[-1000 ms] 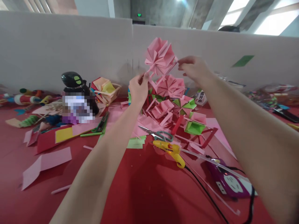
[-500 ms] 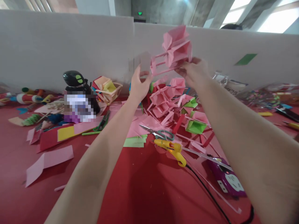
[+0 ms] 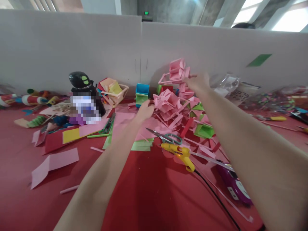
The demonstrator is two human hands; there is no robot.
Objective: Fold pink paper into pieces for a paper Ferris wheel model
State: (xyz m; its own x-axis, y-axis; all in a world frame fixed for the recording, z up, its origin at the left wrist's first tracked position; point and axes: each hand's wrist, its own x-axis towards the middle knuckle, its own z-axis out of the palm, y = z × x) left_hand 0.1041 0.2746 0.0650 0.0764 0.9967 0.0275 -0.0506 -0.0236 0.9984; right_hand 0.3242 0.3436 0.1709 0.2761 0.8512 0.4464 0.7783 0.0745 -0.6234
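Your right hand (image 3: 198, 82) pinches the pink paper frame (image 3: 177, 69) by its side above the paper pile (image 3: 167, 103), near the table's (image 3: 141, 195) far edge, presumably sparing its folds. Your left hand (image 3: 145, 109) meets the pile's left side, perhaps steadying it; its grip you can't tell.

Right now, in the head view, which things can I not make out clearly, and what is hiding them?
In the head view:
How the right hand meets the upper pink paper piece: blurred.
Whether the left hand touches the pink paper pile: too blurred.
Front of the black container: covered by pixelation.
Part of the purple device: hidden by the right forearm.
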